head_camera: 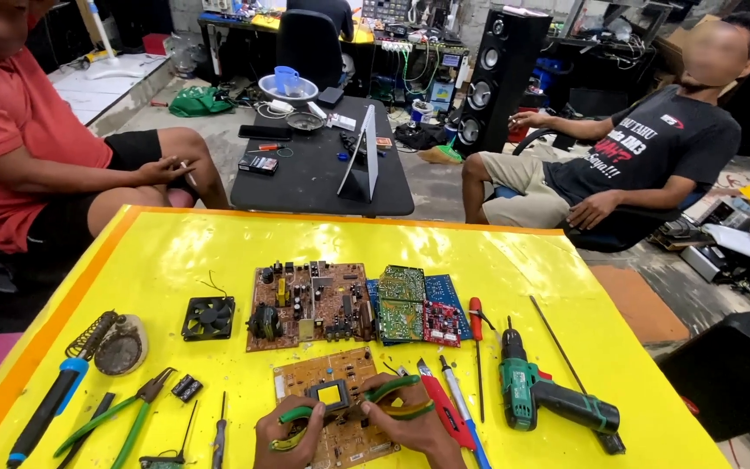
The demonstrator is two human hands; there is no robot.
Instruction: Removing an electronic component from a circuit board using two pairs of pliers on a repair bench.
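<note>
table (pixel 175 260) | near edge centre: small board (pixel 340 408) under both hands | behind it: large board (pixel 310 304) | fan (pixel 209 317) left of that | stacked boards (pixel 418 308) right | drill (pixel 536 391) far right | pliers (pixel 123 417) far left

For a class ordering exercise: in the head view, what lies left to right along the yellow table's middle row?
Soldering stand → black fan → brown circuit board → green board → red screwdriver → green drill.

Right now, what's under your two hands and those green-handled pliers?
A tan circuit board lies flat on the yellow table, a square yellow-centred component on top. Left hand and right hand, gripping the pliers, cover its lower part.
</note>
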